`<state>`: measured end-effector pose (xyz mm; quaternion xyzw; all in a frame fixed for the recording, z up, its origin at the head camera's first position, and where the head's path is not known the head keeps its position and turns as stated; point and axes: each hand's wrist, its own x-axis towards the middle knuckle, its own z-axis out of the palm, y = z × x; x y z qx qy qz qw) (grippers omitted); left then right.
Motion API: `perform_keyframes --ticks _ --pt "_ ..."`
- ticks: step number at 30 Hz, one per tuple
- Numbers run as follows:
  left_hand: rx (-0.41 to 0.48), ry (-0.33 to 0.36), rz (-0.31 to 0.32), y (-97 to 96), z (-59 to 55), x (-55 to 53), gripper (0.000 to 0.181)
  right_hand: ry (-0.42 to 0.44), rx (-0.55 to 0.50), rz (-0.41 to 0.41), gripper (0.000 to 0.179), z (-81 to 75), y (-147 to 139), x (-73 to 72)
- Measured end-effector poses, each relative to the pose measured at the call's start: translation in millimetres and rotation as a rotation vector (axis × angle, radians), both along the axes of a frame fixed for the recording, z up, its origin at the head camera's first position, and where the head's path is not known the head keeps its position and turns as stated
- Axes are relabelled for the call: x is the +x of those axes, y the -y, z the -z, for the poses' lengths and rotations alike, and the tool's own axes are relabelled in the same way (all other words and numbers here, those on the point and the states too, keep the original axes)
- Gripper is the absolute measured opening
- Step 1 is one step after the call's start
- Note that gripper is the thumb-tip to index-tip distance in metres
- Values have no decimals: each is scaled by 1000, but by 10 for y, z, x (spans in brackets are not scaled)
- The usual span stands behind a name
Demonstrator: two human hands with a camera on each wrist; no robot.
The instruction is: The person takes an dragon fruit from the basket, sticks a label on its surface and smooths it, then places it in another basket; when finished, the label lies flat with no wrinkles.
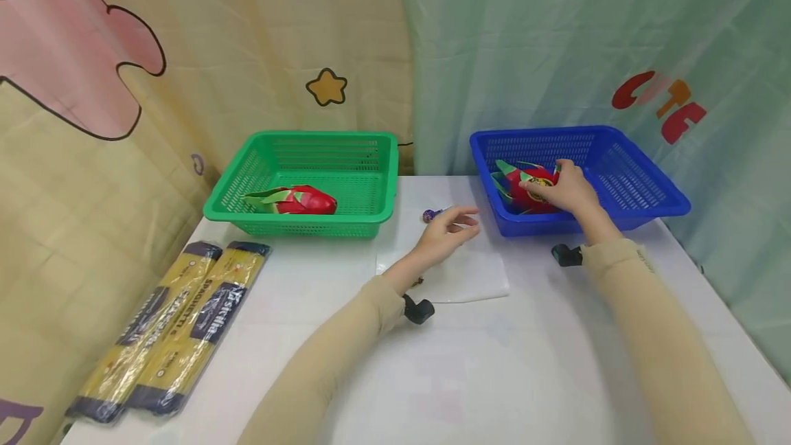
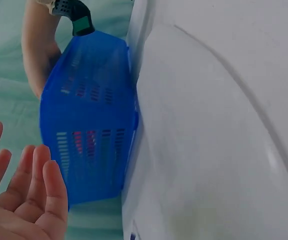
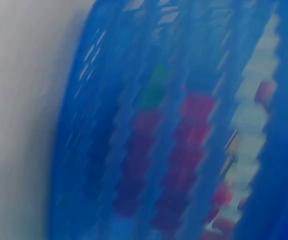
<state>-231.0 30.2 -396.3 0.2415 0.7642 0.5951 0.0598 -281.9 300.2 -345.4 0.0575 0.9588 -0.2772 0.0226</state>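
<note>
In the head view my right hand (image 1: 559, 191) reaches into the blue basket (image 1: 513, 225) and grips a red dragon fruit (image 1: 536, 180) with green leaf tips and a round label. Thumb and fingers lie on either side of the fruit. Through the basket's slots, the right wrist view shows blurred red of the fruit (image 3: 184, 145). My left hand (image 1: 446, 233) hovers left of the blue basket, fingers loosely bent and holding nothing. Its relaxed fingers also show in the left wrist view, before the basket's side (image 2: 91, 112).
A green basket (image 1: 303, 225) on the left holds another dragon fruit (image 1: 305, 200). Two spaghetti packs (image 1: 204, 325) lie at the table's left. A flat, whitish plastic sheet (image 1: 466, 280) lies under my left hand, with a small purple-wrapped lollipop (image 1: 429, 215) behind it.
</note>
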Motion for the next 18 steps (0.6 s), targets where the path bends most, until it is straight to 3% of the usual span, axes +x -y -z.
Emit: perform_keyframes --ticks 4,8,13,18 --pt "26 -51 18 497 -47 154 35 -68 76 33 99 -127 230 38" --pt "26 -96 -24 975 -68 300 31 -139 77 0 87 -251 496 72" --pt "47 -75 -161 1454 -58 415 34 -224 -105 -107 72 -325 950 73" --pt "127 -38 -349 1740 -127 516 32 -306 -375 -195 54 -316 1516 25"
